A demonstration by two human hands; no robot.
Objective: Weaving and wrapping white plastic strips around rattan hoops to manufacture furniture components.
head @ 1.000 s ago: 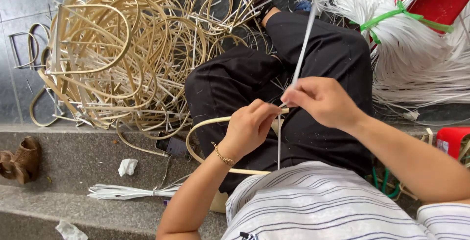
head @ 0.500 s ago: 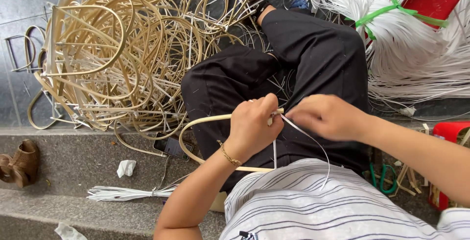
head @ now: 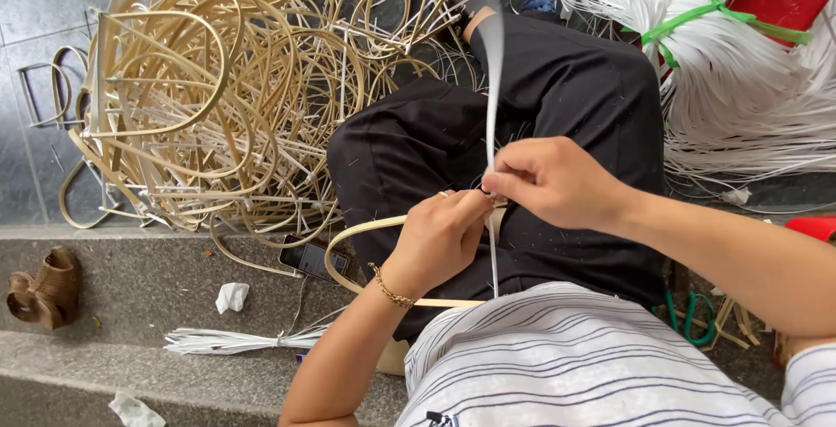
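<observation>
— So, both hands meet over the lap: the left hand point(head: 440, 240) closes on the curved tan cane hoop point(head: 348, 248), the right hand point(head: 553, 183) pinches the thin white plastic strip point(head: 493, 53).
— Best kept taut and close to the hoop, probably.
— The wrapping point itself is hidden behind the fingers.

You have two hands at work: one left hand point(head: 440, 240) and one right hand point(head: 549, 181). Between them sit one bent cane hoop point(head: 348, 248) and one white strip point(head: 493, 61). Around you: one heap of cane hoops point(head: 218, 96), one tied white bundle point(head: 740, 70), two crumpled paper scraps point(head: 231, 296), one phone point(head: 309, 259).
</observation>
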